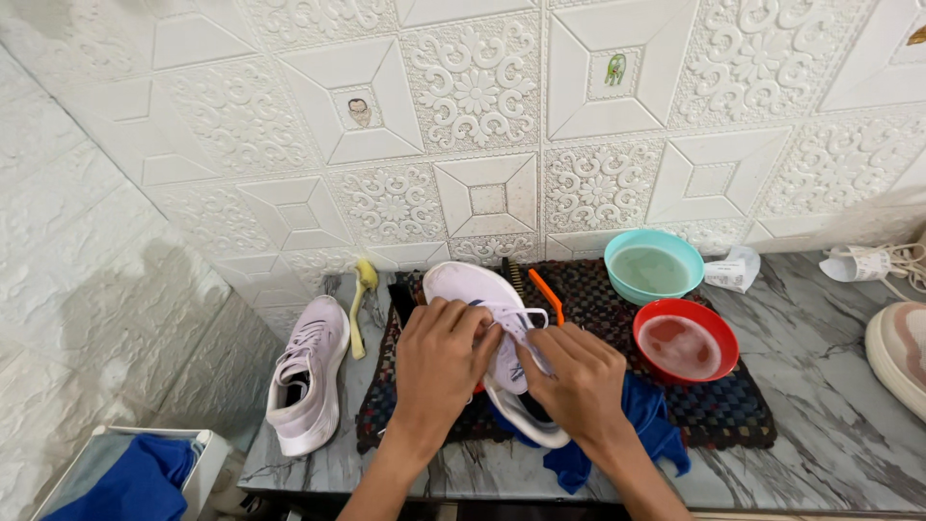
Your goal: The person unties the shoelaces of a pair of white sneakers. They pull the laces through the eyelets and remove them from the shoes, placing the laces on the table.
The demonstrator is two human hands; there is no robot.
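Note:
A pale lilac sneaker [470, 289] lies on a dark crocheted mat [719, 405], toe pointing to the wall. My left hand [439, 362] rests over its laces and tongue, fingers curled on them. My right hand [577, 381] grips the lace area from the right side. A blue cloth [656, 425] lies under the shoe and my right wrist. The matching second sneaker [309, 376] sits to the left on the marble counter [830, 434].
A red bowl [686, 340] of cloudy water and a teal bowl [654, 266] of water stand at the right of the mat. An orange-handled brush [546, 294] and a yellow brush [362, 299] lie near the wall. Another shoe [900, 352] is at the far right; a white bin [130, 473] with blue cloth at lower left.

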